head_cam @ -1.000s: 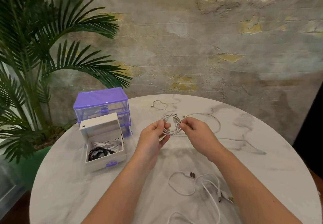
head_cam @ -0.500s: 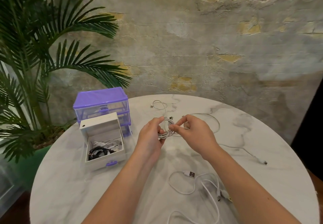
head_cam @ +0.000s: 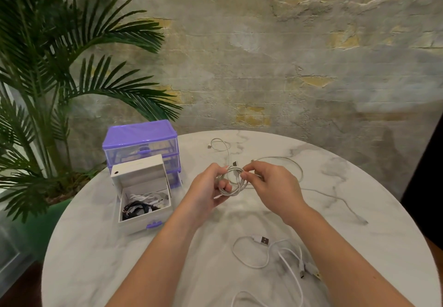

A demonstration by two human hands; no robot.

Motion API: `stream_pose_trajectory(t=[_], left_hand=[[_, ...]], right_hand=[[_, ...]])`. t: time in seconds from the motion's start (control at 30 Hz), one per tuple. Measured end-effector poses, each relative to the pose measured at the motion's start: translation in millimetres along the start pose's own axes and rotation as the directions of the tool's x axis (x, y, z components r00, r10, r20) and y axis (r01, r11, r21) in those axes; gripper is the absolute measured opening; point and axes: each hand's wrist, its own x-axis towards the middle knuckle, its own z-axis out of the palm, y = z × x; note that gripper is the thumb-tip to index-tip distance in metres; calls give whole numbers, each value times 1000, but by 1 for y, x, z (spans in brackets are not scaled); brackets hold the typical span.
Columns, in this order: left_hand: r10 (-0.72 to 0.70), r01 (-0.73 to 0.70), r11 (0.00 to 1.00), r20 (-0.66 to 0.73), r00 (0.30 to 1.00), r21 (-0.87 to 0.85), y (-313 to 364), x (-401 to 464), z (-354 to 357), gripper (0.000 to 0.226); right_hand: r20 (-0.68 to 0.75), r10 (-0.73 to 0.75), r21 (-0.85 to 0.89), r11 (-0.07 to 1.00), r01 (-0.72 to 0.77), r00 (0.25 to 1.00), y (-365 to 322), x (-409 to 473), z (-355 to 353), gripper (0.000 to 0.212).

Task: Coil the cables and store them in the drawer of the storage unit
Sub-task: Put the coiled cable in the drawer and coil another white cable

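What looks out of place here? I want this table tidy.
Only the white drawer, pulled fully out of the purple storage unit onto the table, and a loose white cable sprawled uncoiled near the person.

Soft even daylight, wide-angle edge distortion

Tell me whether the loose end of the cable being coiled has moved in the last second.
Yes. The cable end slid nearer along the table.

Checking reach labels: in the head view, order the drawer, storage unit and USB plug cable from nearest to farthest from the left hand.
From the left hand:
1. Drawer, pulled out, to its left.
2. USB plug cable, below right, near the table's front.
3. Storage unit, back left.
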Motion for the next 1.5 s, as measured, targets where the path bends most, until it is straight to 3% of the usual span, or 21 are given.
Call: stream_pose_trajectory(t=[0.17, 0.27, 0.47, 0.63, 0.87, 1.1, 1.2, 1.4, 1.5], left_hand=[[63, -50, 959, -38, 997, 280, 0, 2, -1, 40], [67, -60, 946, -10, 998, 318, -3, 3, -2, 48], [31, -43, 970, 54, 998, 238, -3, 3, -6, 34], [13, -12, 995, -12, 1000, 95, -5, 1, -6, 31], [16, -13, 999, -63, 998, 46, -9, 4, -5, 30], [-102, 103, 994, 37, 994, -23, -5, 2, 0, 25], [-182, 185, 982, 74, 981, -48, -2, 2, 1, 25], [-177, 178, 983, 30, 984, -42, -5, 5, 0, 21], [-168, 168, 986, -18, 986, -7, -8, 8, -3, 19]], right_hand=[[40, -74, -61, 995, 76, 996, -2, -2, 0, 20], [62, -85, -56, 995, 88, 994, -1, -2, -1, 19], [74, -71, -13, 997, 72, 995, 2, -1, -3, 17], [58, -53, -40, 998, 55, 997, 2, -1, -3, 25], [45, -49, -61, 997, 52, 998, 0, -1, -4, 27], [52, -2, 127, 992, -4, 999, 5, 1, -2, 18], [62, -6, 104, 995, 0, 998, 3, 1, 0, 13], [74, -47, 5, 999, 46, 996, -4, -2, -2, 21], [111, -113, -136, 982, 128, 987, -13, -5, -2, 24]])
